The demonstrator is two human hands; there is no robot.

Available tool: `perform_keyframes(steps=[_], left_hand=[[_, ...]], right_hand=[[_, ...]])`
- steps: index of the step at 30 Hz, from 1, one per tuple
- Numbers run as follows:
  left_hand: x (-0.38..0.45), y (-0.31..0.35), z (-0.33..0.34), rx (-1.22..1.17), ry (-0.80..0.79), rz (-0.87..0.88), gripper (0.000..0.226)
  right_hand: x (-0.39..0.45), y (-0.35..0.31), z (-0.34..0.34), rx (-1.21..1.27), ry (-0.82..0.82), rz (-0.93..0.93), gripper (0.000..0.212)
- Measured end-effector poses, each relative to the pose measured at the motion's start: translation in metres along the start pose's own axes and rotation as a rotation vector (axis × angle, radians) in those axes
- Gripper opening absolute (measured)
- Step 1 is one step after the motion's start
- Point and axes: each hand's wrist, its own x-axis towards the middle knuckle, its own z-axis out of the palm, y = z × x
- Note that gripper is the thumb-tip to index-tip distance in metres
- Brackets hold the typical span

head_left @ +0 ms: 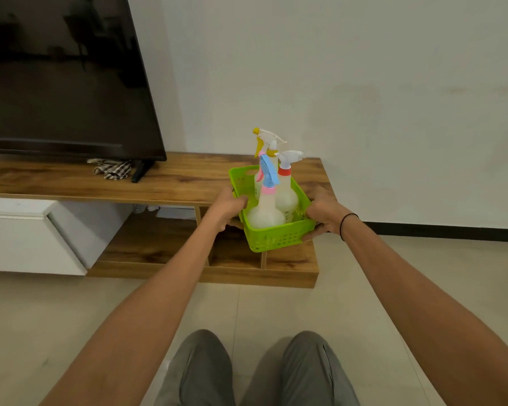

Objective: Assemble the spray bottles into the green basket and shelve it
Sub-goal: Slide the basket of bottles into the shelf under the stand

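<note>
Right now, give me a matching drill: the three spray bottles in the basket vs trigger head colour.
Things:
1. nearest translucent plastic spray bottle
2. rearmost translucent plastic spray bottle
3. right-hand translucent plastic spray bottle

Colours:
A. white head, red collar
B. blue head, pink collar
C. white head, yellow trigger and nozzle

Pairs: 1-B, 2-C, 3-A

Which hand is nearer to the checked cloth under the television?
Left. The left hand grips the green basket on the side toward the checked cloth; the right hand grips the far side.
</note>
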Motion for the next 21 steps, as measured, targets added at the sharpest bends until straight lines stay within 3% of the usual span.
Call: perform_keyframes(steps=[9, 21], left_hand=[[-0.069, -0.069, 0.014, 0.095, -0.037, 0.006, 0.019], [-0.064, -0.129, 0.056, 0.045, -0.204, -0.137, 0.043]], right_hand=[[-0.08, 0.073, 0.019, -0.002, -0.079, 0.02, 0.042], [-0.063, 0.156, 0.037, 0.085, -0.045, 0.163, 0.038]])
